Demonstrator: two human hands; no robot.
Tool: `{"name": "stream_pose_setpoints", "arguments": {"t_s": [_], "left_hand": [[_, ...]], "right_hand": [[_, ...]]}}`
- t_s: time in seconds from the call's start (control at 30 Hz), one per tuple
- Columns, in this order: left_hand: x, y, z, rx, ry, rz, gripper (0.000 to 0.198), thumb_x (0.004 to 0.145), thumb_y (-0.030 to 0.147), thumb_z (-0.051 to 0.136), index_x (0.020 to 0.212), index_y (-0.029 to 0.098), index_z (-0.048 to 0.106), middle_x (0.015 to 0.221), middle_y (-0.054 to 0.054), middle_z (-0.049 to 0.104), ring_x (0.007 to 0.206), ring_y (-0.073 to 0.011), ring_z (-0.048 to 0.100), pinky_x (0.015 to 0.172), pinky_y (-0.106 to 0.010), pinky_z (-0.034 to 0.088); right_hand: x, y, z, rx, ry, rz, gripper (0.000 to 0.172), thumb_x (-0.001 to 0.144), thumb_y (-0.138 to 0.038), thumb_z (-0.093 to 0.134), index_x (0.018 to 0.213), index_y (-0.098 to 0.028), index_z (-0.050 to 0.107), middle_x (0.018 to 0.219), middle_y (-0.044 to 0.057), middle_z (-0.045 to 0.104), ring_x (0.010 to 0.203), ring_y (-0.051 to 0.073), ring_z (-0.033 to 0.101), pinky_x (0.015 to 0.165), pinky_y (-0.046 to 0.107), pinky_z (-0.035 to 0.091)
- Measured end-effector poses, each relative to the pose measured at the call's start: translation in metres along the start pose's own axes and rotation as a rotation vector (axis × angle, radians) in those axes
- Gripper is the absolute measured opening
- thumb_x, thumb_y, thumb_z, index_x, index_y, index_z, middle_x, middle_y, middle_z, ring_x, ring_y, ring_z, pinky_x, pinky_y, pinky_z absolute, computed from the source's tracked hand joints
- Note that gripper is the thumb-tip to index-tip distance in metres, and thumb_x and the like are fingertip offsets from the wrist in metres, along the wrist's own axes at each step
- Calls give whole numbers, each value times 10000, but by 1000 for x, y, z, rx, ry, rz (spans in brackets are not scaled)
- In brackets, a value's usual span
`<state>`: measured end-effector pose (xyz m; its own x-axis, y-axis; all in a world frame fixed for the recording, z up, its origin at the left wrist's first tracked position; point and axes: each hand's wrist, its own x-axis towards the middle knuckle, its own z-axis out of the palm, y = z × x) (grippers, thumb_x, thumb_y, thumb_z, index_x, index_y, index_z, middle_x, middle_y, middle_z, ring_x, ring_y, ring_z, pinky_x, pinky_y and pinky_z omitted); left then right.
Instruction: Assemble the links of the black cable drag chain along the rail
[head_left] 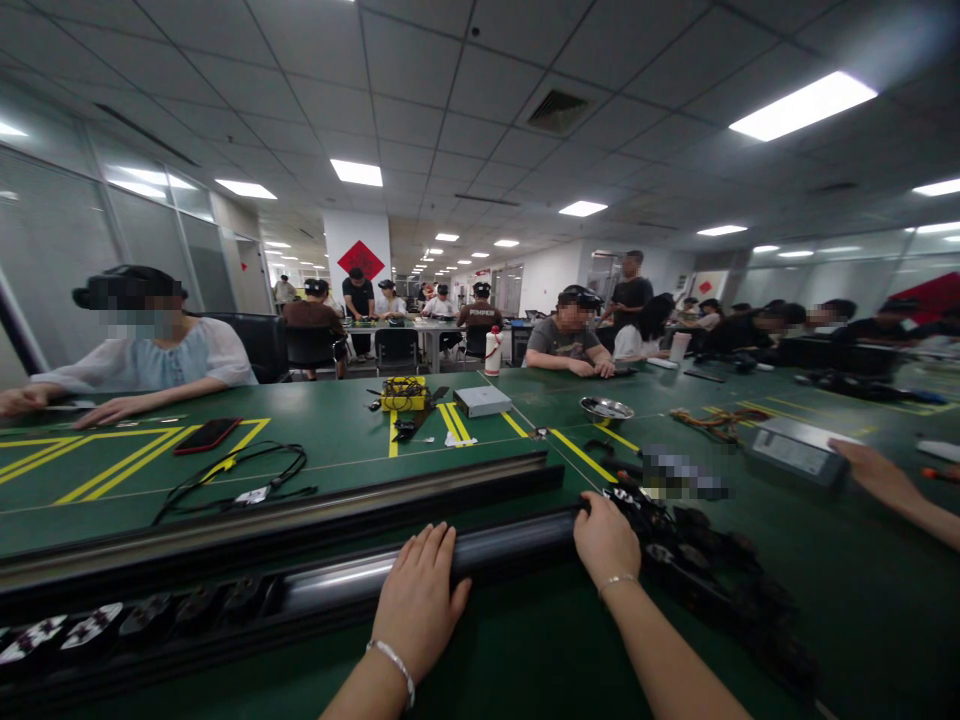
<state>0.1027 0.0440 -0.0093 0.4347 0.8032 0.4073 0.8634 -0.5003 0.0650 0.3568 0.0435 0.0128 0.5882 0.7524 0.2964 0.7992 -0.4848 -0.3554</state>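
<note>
A long black bar [517, 540] with a glossy, rounded surface lies across the near side of the green table. My left hand [420, 600] rests on top of it, fingers stretched out and thumb apart. At the bar's right end my right hand [607, 540] has its fingers curled over the edge; the fingertips are partly hidden. Farther left, several black and silver parts [94, 625] sit in a row in a black channel. Close by my right hand is a heap of small dark parts [705, 560], blurred in detail.
Behind the bar runs a long black rail [450, 485]. A cable [262, 470], a phone [208, 436], a yellow box of wires [403, 394], a grey box [482, 401] and a metal bowl [606, 409] lie beyond. At right, another person's hand [874, 475] touches a metal box [799, 450].
</note>
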Motion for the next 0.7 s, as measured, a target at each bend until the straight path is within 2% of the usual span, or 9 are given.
{"name": "stream_pose_setpoints", "arguments": {"t_s": [0.37,0.7], "left_hand": [[0,0,0,7,5,6,487,781,326,440,1235,148,448,1291,-99,487,1196,-244,422,1010,-426,336],[-1,0,2,-12,14,4,483,782,321,438,1238,161,445,1293,-95,485,1197,-246,420,1005,-435,336]], "right_hand": [[3,6,4,-13,30,-10,372,809,-201,362,1148,-191,514,1168,69,546,968,205,540,779,310,408],[9,16,3,-63,69,-47,356,803,-194,379,1119,-200,543,1181,60,544,1019,194,515,812,304,390]]}}
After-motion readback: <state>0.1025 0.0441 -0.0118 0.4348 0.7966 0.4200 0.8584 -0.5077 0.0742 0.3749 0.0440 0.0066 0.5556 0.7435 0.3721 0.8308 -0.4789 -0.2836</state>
